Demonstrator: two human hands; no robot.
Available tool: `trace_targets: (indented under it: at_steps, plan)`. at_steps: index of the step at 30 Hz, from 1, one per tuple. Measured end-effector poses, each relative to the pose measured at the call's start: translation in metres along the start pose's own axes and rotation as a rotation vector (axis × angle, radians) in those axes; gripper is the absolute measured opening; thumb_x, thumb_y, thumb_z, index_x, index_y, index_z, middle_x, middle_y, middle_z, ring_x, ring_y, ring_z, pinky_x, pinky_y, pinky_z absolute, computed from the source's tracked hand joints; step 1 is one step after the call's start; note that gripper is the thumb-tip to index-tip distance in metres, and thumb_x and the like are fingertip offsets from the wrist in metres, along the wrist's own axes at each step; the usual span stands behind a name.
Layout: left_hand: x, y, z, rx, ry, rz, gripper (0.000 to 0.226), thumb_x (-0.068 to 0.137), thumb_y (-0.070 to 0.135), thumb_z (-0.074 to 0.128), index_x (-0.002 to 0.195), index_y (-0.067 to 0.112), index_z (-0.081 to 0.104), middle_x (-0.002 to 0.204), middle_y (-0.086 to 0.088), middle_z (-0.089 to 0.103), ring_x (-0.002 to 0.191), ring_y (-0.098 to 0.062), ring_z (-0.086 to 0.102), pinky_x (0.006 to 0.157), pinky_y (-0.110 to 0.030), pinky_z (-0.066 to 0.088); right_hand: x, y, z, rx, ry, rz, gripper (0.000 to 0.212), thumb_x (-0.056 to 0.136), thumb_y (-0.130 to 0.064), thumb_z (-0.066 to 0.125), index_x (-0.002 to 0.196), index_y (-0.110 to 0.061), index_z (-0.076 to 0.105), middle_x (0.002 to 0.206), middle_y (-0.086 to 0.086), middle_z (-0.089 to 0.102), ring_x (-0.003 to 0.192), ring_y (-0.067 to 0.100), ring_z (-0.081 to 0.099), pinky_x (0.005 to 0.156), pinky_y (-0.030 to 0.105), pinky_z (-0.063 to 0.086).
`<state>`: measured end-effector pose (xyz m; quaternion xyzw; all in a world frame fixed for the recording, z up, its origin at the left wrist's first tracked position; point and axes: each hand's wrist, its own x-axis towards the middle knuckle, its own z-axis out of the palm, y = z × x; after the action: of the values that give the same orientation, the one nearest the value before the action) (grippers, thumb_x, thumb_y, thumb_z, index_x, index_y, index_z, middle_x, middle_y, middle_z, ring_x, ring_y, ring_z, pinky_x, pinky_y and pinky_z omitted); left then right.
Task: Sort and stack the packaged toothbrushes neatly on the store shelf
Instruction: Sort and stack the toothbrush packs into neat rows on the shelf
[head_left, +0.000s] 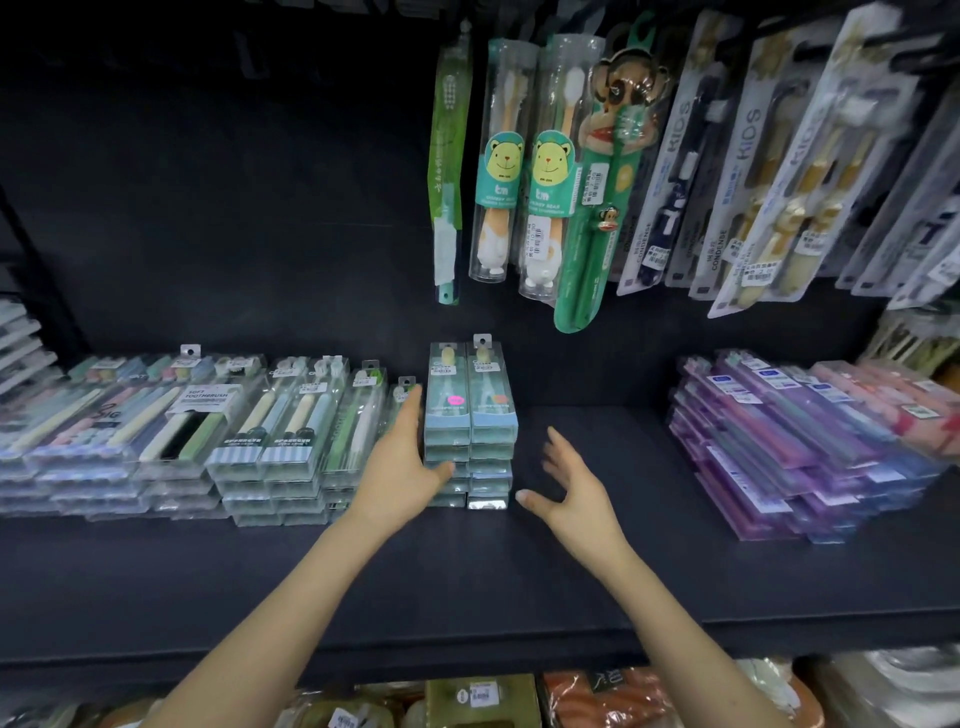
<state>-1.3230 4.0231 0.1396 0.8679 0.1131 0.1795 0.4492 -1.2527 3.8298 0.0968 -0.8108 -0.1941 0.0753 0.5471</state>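
While the flat-fingered left hand (402, 467) probably braces the blue toothbrush stack (470, 431), the open right hand (571, 488) should square it.

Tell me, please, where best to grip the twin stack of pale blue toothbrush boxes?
Probably the twin stack by its flat outer walls, squeezing inward from both sides: its two columns are separate. The left hand touches the left wall.

We're in a shop, right at the toothbrush section. A dark shelf (519, 587) carries stacks of boxed toothbrushes (470, 415) laid flat, with purple packs (779, 431) piled to the right. Above, children's toothbrushes (501, 171) hang in rows against the back panel (260, 208), several wearing a white price sticker (540, 243). Below the shelf edge, more wrapped goods (608, 696) show, labelled too.
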Motion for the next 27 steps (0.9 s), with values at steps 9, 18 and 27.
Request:
trace_targets:
  at_steps: [9,18,27]
  plan:
    - [-0.04,0.049,0.043,0.195,0.121,0.384,0.037,0.085,0.009,0.066,0.122,0.008,0.061,0.119,-0.005,0.063,0.115,-0.026,0.054,0.095,-0.025,0.031,-0.07,0.0,-0.106,-0.477,0.599,0.045,0.042,0.09,-0.02,0.065,0.129,-0.009,0.056,0.122,0.008,0.065,0.112,0.023,0.06,0.094,0.032,0.042]
    - [0.01,0.094,0.164,-0.05,-0.207,0.213,0.03,0.094,0.027,0.057,0.121,0.015,0.06,0.106,0.004,0.057,0.101,-0.011,0.055,0.09,-0.023,0.043,-0.031,0.02,-0.221,-0.876,0.741,0.088,0.048,0.091,-0.026,0.062,0.13,0.001,0.054,0.13,0.023,0.056,0.119,0.04,0.051,0.1,0.045,0.037]
    - [0.062,0.146,0.256,-0.427,-0.378,-0.13,0.044,0.094,0.038,0.056,0.133,0.021,0.051,0.104,0.002,0.058,0.104,-0.015,0.058,0.096,-0.041,0.049,0.004,0.027,-0.255,-0.817,0.493,0.098,0.047,0.088,-0.03,0.064,0.131,-0.011,0.058,0.111,0.013,0.063,0.105,0.03,0.056,0.088,0.032,0.039]
